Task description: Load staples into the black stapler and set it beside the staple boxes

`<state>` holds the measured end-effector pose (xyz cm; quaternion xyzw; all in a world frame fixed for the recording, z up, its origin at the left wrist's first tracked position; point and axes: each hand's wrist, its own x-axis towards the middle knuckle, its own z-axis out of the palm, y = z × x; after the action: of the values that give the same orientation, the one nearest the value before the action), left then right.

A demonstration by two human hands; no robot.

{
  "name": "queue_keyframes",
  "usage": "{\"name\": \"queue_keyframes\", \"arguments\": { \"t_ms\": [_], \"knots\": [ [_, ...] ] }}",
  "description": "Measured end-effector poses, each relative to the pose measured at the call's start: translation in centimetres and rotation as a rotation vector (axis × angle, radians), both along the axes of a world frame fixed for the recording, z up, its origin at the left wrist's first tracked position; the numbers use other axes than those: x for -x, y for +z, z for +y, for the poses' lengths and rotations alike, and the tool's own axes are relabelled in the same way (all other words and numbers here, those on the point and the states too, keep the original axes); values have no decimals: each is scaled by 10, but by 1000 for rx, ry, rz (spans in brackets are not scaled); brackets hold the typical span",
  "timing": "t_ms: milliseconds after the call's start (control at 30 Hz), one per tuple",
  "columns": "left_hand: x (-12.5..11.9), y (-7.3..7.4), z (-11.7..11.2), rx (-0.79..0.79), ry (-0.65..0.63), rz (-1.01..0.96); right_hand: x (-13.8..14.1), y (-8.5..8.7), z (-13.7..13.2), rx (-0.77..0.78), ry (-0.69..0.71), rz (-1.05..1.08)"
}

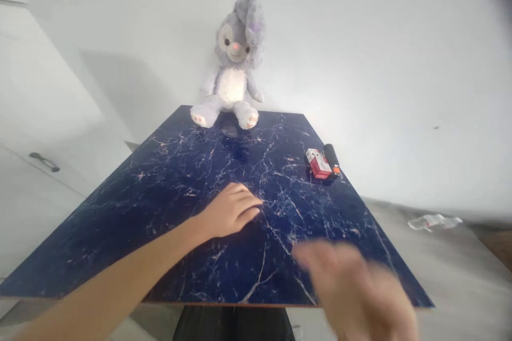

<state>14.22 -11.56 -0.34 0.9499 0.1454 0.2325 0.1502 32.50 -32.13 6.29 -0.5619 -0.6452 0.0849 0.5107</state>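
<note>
My left hand [233,211] rests palm down at the middle of a blue marble-patterned table [160,213]. Its fingers lie loosely stretched toward the right, and nothing shows in them. Over the table's front right edge is my right hand [356,287], raised close to the camera. Motion blur smears its fingers, so what they do is unclear. Farther right on the tabletop lies a small red and white box [319,164], apart from both hands. Right beside it is a black cylindrical object [332,157] with an orange band.
A grey-purple plush rabbit [232,77] sits at the table's back edge against the white wall. White cabinet doors with a dark handle [45,162] stand at left. Clear plastic bottles [435,221] lie on the floor at right. Below the front edge is a dark seat or clothing [234,324].
</note>
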Motion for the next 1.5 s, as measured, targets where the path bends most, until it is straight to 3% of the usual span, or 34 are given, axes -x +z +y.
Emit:
{"name": "queue_keyframes", "arguments": {
  "t_ms": [67, 167, 267, 333, 400, 467, 633, 733, 833, 900, 1000, 1133, 1200, 1267, 1367, 1500],
  "knots": [
    [17, -3, 16, -44, 81, 28, -40, -1, 34, -74, -112, 77],
    [36, -7, 42, -53, 284, 54, -113, -10, 96, -83, -426, 85],
    [41, -11, 56, -36, 397, 95, -178, -23, 148, 302, -658, -52],
    [39, -13, 59, -22, 398, 120, -205, -33, 170, 608, -677, -47],
    [37, -14, 59, -3, 391, 123, -217, -43, 182, 726, -657, -57],
    [36, -15, 59, 10, 397, 107, -216, -50, 187, 744, -649, -93],
    [36, -14, 61, 15, 403, 51, -171, -50, 204, 714, -495, -139],
    [39, -16, 65, 87, 457, -23, -112, -49, 225, 661, -349, -129],
    [43, -18, 71, 201, 544, -125, -34, -53, 253, 563, -244, -106],
    [49, -17, 77, 213, 664, -219, 21, -56, 273, 530, -171, -80],
    [65, -11, 88, 106, 913, -367, 95, -61, 300, 507, -108, -27],
    [96, -4, 109, 17, 1201, -463, 162, -69, 318, 455, 7, 59],
    [111, -5, 120, 63, 1264, -476, 175, -73, 319, 447, 102, 105],
    [121, -8, 129, 144, 1246, -479, 175, -78, 318, 450, 189, 160],
    [131, -12, 138, 243, 1172, -475, 160, -82, 318, 403, 173, 175],
    [147, -10, 142, 245, 982, -361, 137, -82, 324, 297, 158, -9]
  ]
}}
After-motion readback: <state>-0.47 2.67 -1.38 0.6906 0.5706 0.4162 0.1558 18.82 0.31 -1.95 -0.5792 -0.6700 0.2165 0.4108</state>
